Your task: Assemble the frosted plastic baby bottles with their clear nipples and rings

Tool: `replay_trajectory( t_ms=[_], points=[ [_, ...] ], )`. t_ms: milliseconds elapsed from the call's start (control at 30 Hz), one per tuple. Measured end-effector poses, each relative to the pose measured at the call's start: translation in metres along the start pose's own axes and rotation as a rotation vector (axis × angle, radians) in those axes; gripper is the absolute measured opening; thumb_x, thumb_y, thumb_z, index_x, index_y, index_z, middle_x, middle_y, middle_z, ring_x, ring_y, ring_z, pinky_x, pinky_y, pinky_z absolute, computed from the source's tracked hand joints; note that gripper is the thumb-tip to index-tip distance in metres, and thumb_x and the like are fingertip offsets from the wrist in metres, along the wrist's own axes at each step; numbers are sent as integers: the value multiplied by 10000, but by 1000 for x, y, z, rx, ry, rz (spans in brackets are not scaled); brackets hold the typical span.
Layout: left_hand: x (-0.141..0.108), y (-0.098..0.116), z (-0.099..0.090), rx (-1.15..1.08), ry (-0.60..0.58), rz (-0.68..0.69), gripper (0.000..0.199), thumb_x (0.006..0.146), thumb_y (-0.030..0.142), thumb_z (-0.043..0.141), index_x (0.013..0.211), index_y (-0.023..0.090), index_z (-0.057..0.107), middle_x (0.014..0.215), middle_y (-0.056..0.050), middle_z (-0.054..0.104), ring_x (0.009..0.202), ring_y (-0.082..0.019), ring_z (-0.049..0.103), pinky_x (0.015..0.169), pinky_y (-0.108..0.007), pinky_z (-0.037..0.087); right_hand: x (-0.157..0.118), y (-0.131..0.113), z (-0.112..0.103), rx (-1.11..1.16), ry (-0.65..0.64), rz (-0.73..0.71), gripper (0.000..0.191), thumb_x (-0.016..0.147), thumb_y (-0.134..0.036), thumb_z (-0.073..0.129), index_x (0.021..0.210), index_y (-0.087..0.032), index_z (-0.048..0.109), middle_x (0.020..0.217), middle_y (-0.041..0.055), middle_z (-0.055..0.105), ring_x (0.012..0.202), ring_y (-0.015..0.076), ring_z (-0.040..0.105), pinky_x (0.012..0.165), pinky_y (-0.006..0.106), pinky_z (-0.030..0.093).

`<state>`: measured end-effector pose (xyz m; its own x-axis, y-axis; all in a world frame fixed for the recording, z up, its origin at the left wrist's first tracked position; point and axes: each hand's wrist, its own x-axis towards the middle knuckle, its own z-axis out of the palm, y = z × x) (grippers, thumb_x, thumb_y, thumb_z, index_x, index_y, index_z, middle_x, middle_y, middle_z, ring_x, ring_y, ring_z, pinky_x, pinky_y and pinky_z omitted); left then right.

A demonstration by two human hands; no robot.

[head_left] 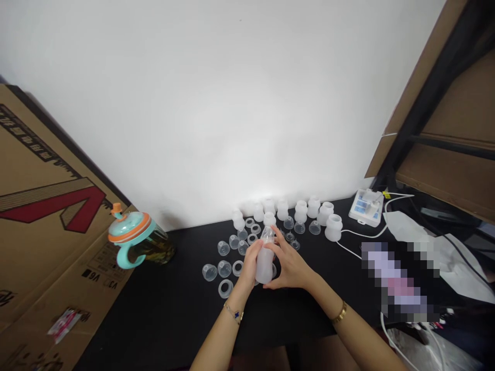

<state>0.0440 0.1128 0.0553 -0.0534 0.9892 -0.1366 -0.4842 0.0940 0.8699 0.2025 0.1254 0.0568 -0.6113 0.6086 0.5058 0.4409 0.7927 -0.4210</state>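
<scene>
A frosted white baby bottle (pixel 264 265) with a clear domed top stands nearly upright between my hands, above the black table (pixel 162 319). My left hand (pixel 250 262) wraps its left side. My right hand (pixel 292 265) grips it from the right, thumb near the base and fingers up by the top. Around them lie clear domed caps (pixel 224 268) and translucent collar rings (pixel 225 288), several of each. Behind, a row of white bottle bodies (pixel 300 211) stands along the wall. Some small parts are partly hidden behind my hands.
At left stands a big jug (pixel 152 245) with a turquoise and orange lid, beside a large cardboard box (pixel 46 216). To the right are a white power strip (pixel 366 207) with cables, crumpled white paper (pixel 444 252) and a pixelated object (pixel 398 281). The white wall (pixel 240 113) closes off the back.
</scene>
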Motion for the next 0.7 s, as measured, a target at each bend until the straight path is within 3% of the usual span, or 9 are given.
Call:
replay_trajectory(
  t_ms=[200, 333, 567, 700],
  points=[
    [1, 5, -1, 20, 6, 28, 346, 746, 467, 781, 872, 152, 709, 794, -26, 695, 669, -150, 605, 627, -252, 492, 0, 4, 7, -90, 29, -45, 1265, 587, -607, 871, 1575, -178, 207, 1646, 239, -65, 1483, 455, 179, 1125, 558, 349],
    [2, 6, -2, 88, -23, 43, 332, 738, 444, 801, 868, 152, 710, 777, -12, 679, 647, -117, 571, 600, -212, 428, 0, 5, 10, -201, 67, -117, 1315, 608, -631, 848, 1604, -188, 113, 1639, 211, -173, 1494, 482, 42, 1153, 634, 246],
    [1, 5, -4, 150, -33, 45, 332, 717, 437, 819, 834, 156, 687, 753, -1, 653, 648, -109, 556, 611, -205, 407, 1, 2, 11, -314, 70, -151, 1325, 597, -702, 812, 1608, -213, 110, 1632, 203, -206, 1481, 516, 17, 1133, 717, 184],
    [0, 5, -3, 178, -38, 50, 329, 734, 440, 806, 814, 151, 669, 719, 11, 614, 626, -98, 527, 589, -201, 388, 0, 0, 10, -315, 47, -129, 1278, 594, -670, 828, 1600, -222, 180, 1640, 196, -179, 1482, 509, 65, 1128, 675, 244]
  ],
)
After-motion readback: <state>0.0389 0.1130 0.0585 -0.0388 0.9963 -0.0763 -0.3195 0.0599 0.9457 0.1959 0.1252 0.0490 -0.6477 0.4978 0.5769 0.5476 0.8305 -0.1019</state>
